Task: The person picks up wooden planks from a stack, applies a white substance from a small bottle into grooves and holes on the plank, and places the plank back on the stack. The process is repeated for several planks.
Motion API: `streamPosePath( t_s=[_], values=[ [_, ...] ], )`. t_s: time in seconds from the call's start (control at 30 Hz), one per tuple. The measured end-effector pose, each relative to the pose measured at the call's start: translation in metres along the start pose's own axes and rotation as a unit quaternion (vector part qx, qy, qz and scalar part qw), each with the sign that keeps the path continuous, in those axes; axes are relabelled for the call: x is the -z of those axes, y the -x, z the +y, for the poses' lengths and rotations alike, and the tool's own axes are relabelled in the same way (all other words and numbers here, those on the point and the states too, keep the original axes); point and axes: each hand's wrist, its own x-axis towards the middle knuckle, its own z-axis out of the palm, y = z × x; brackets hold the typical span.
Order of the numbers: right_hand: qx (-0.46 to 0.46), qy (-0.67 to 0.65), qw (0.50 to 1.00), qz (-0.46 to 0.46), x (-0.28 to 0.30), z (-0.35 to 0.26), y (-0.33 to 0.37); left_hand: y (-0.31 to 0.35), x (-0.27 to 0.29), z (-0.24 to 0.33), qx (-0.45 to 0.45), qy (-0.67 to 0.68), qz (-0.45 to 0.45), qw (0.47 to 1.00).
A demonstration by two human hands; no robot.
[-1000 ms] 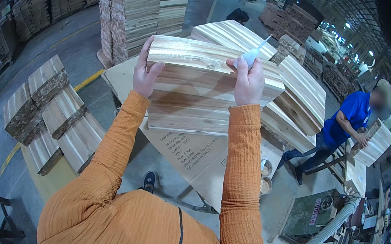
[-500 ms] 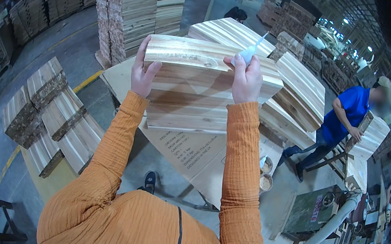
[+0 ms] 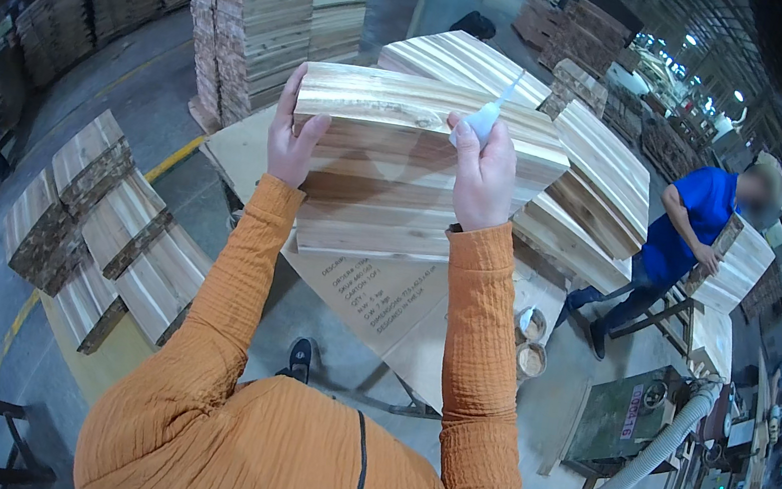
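In front of me is a pale laminated wooden panel (image 3: 383,98), its lit long surface facing up. My left hand (image 3: 293,141) grips the panel's left end, thumb on the near side and fingers round the far side. My right hand (image 3: 483,182) is closed round a small white squeeze bottle (image 3: 475,126) with a thin nozzle pointing up and to the right. That hand is over the right part of the panel; the bottle hides whether its fingers touch the wood. Striped wood (image 3: 385,218) continues below; I cannot tell whether it is a separate piece.
Printed cardboard (image 3: 352,304) covers the table. Small tubs (image 3: 530,358) stand right of my right forearm. Panels lie stacked behind (image 3: 469,59), at right (image 3: 604,175) and low at left (image 3: 131,226). A co-worker in blue (image 3: 699,215) handles wood beside a green machine (image 3: 623,416).
My right hand and the bottle have shifted slightly left and down over the panel. My left hand still grips the panel's end. A person has appeared at the far left edge.
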Motion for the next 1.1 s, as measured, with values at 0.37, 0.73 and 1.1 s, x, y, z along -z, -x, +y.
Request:
streamPosePath(
  t_s=[0.37, 0.73, 1.1],
  values=[
    [-0.017, -0.005, 1.000, 0.018, -0.006, -0.010, 0.008, 0.000, -0.001, 0.003, -0.028, -0.016, 0.011, 0.999],
    [-0.029, -0.040, 0.999, -0.009, -0.011, -0.017, 0.008, 0.001, -0.001, 0.005, -0.032, -0.042, 0.027, 0.998],
    [-0.022, 0.020, 0.998, -0.051, -0.010, -0.034, 0.001, -0.001, 0.003, 0.002, -0.051, -0.039, 0.018, 0.998]
  ],
)
